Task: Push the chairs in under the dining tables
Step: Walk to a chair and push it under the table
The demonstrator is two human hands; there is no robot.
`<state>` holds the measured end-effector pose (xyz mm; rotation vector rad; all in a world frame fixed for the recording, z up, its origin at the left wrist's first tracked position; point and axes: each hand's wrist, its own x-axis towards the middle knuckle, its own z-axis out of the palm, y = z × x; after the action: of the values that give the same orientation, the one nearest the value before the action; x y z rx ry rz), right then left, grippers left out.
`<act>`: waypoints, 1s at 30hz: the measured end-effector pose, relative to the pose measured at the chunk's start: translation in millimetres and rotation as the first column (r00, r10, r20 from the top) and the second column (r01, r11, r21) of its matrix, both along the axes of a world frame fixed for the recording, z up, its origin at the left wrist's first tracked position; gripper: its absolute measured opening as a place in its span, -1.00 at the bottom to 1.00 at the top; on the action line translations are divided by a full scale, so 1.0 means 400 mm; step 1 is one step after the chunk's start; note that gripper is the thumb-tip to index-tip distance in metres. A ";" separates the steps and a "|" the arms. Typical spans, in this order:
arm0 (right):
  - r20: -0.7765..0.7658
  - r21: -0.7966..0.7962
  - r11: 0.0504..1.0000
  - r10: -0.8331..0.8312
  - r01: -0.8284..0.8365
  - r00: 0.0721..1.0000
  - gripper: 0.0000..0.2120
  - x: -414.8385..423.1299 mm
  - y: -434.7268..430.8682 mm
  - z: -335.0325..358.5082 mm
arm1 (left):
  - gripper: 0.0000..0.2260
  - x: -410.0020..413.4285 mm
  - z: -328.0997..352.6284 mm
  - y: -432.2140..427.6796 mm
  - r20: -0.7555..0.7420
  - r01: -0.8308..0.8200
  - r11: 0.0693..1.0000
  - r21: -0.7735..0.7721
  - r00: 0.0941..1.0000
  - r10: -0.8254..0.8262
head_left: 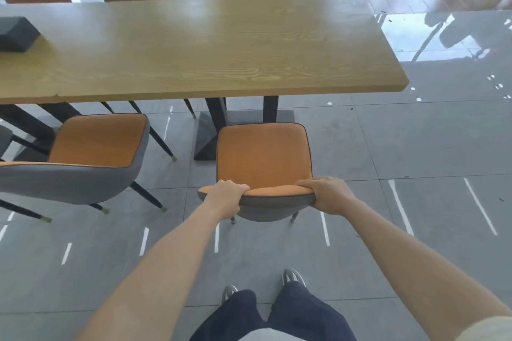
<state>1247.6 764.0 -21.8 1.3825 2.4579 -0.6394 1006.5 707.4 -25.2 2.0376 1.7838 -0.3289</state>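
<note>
The chair (263, 155) being handled is standing on the grey floor (388, 257) with its seat fully out from under the dining table (221, 44), the table's near edge lying well beyond the fingers and the dark pedestal base (210, 133) sitting just past the seat's front. A second chair (91, 152) is waiting off to the left of the fingers, angled and also not tucked in. Both hands are gripping the top of the backrest: the left hand (224, 196) is clamped over its left corner, fingers curled across the orange rim, and the right hand (329, 194) is clamped on the right corner, fingers wrapped over the top and the thumb hidden behind.

To push well, the person is probably best keeping pressure equal on both corners so the chair is travelling straight rather than swinging. The seat looks roughly lined up with the pedestal, so steering slightly may be needed to keep the front legs from striking the base. Sliding low and steadily, rather than tipping the backrest forward, should be keeping all the legs on the glossy tiles.
</note>
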 end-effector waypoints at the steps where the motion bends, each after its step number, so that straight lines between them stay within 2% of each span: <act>1: -0.002 0.001 1.000 0.009 -0.009 1.000 -0.55 -0.022 -0.008 0.000 | -0.70 -0.023 -0.002 -0.009 -0.005 -0.002 1.000 -0.002 1.000 0.002; 9: -0.018 -0.001 0.998 0.065 -0.066 0.998 -0.52 -0.184 -0.021 0.004 | -0.67 -0.184 -0.013 -0.042 -0.011 -0.041 0.999 -0.011 0.999 0.041; 16: -0.025 0.025 0.998 0.065 -0.065 0.998 -0.55 -0.304 0.015 -0.001 | -0.62 -0.299 -0.005 0.027 -0.055 -0.041 0.999 0.028 0.998 0.043; 24: -0.064 0.066 0.998 0.014 -0.010 0.998 -0.59 -0.336 0.113 0.051 | -0.61 -0.334 0.020 0.146 -0.046 -0.061 0.996 0.071 0.997 0.064; 30: -0.003 -0.020 0.999 0.046 -0.046 0.999 -0.57 -0.335 0.101 0.054 | -0.60 -0.331 0.012 0.123 -0.068 -0.024 0.999 0.028 0.997 0.026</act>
<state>1113.7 804.5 -0.3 1.3146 2.4704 -0.6544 874.0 756.5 -20.5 2.0434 1.8621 -0.3730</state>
